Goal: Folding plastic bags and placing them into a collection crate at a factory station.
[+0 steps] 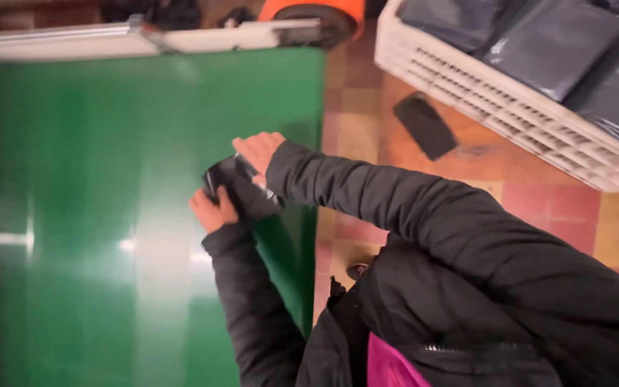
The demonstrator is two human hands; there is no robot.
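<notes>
Two hands hold one small black plastic pouch [241, 188] over the right edge of a glossy green table [94, 215]. At nine o'clock of the pouch, the left hand [213, 209] curls closed around its lower corner. At one o'clock, the right hand [256, 152] pinches its top edge, fingers shut. Both sleeves are black and padded. It looks mid-handling; any next move needs a steady two-handed grip. Far at two o'clock, a white crate [510, 115] holds more dark pouches above a tiled floor [539, 208].

hands 2 [213, 209] [258, 152] | blk pouch in hands 1 [241, 188] | floor pouch 1 [425, 125] | crate 1 [510, 107] | green table 1 [109, 179]
</notes>
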